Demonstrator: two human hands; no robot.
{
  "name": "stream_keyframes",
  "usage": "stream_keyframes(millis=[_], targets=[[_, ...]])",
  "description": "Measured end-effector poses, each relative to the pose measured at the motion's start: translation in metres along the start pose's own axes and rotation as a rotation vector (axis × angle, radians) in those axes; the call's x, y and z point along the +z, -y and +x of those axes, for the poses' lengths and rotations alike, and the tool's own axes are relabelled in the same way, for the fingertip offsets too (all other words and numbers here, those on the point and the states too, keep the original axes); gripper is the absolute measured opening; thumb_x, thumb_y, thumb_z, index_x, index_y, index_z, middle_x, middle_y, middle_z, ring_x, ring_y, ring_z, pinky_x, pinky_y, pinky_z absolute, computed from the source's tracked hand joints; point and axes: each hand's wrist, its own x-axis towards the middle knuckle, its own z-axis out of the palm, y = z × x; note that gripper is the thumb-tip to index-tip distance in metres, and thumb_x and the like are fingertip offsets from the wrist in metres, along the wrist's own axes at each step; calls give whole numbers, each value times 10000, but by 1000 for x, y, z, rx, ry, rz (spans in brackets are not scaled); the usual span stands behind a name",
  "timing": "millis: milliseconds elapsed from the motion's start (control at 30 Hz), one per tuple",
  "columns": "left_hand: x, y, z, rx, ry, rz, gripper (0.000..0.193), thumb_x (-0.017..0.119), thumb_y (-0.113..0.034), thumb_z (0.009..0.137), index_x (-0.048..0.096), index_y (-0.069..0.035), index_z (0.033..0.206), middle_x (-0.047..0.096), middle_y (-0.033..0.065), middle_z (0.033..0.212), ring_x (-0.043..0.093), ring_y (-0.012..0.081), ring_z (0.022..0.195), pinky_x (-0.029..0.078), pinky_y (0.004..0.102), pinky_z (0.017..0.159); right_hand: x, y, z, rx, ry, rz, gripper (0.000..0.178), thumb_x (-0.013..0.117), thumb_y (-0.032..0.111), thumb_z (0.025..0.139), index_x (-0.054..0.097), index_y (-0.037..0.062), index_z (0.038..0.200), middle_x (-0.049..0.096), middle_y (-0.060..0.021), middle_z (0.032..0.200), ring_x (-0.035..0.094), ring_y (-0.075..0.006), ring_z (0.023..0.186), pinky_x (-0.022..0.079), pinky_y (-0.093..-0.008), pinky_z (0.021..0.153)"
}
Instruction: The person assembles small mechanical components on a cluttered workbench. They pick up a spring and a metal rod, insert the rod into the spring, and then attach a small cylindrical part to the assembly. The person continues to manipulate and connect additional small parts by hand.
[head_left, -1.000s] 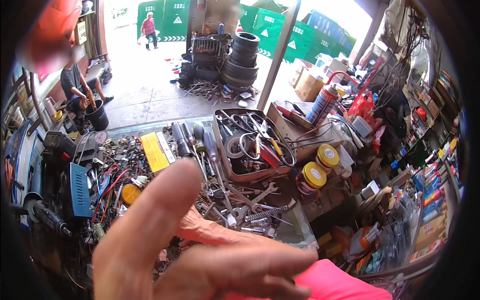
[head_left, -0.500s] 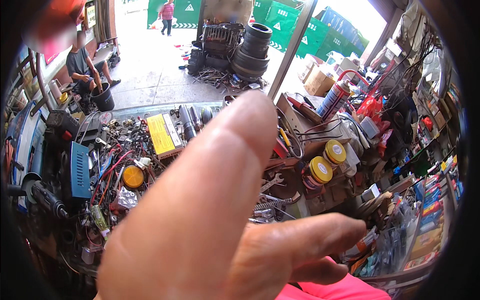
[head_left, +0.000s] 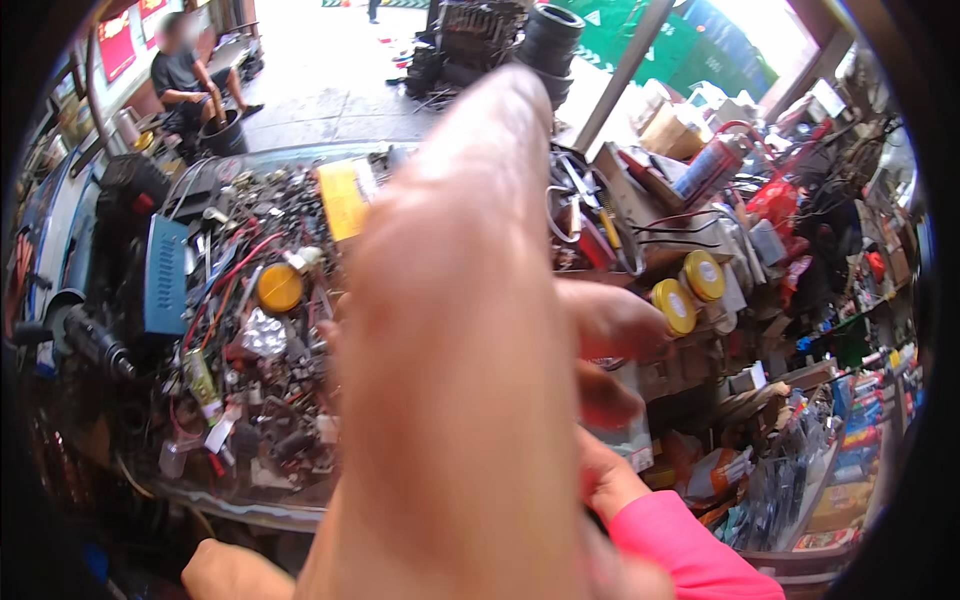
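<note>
My left hand (head_left: 450,300) fills the middle, very close and blurred. One long part reaches up, and other fingers (head_left: 615,320) stick out to the right. They look spread, and I see nothing held. Behind it at the lower right, my right hand (head_left: 600,470) comes out of a pink sleeve (head_left: 680,545); its fingers are hidden. Beyond the hands is a cluttered bench with a yellow box (head_left: 343,200), a round orange-yellow piece (head_left: 280,288) and crumpled foil (head_left: 264,332). Two yellow-lidded tins (head_left: 674,307) stand right of the fingers.
At left are a blue vented metal box (head_left: 165,275) and a black power tool (head_left: 98,340). Stacked tyres (head_left: 550,40) stand outside at the back. A seated person (head_left: 185,85) holds a stick in a dark bucket (head_left: 224,132). A spray can (head_left: 710,165) and packed shelves line the right.
My left hand has risen and turned, its side fingers moving up and left. The view has tipped downward, so the bench sits higher. More of the pink sleeve and my right wrist show.
</note>
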Motion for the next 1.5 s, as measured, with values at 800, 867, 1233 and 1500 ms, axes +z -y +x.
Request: stream_keyframes(millis=[800, 867, 1233, 1500], targets=[[-110, 185, -79, -98, -195, 1119, 184, 645, -69, 806, 670, -70, 988, 582, 90, 906, 550, 285, 862, 416, 398, 782, -57, -5, 16, 333, 94, -128, 401, 628, 371, 872, 637, -29, 841, 645, -196, 766, 643, -335, 757, 483, -431, 709], [-107, 182, -78, -132, -183, 1155, 196, 676, -104, 794, 684, -65, 986, 584, 89, 916, 550, 281, 886, 411, 394, 795, -61, -7, 15, 341, 92, -143, 396, 623, 363, 872, 634, -33, 853, 645, -199, 775, 641, -340, 765, 481, -438, 715], [-112, 175, -79, -289, -140, 1012, 281, 705, -168, 745, 706, -92, 1016, 583, 60, 934, 521, 255, 960, 368, 392, 854, -53, -13, 14, 330, 188, -78, 359, 615, 322, 887, 609, -35, 925, 650, -215, 828, 643, -347, 814, 484, -419, 728], [-110, 181, -80, -193, -204, 999, 220, 713, -72, 686, 656, -78, 898, 621, 71, 940, 555, 273, 959, 381, 393, 864, -50, -8, 15, 348, 170, -20, 295, 601, 257, 851, 605, -29, 922, 648, -213, 805, 642, -344, 772, 488, -422, 713]])
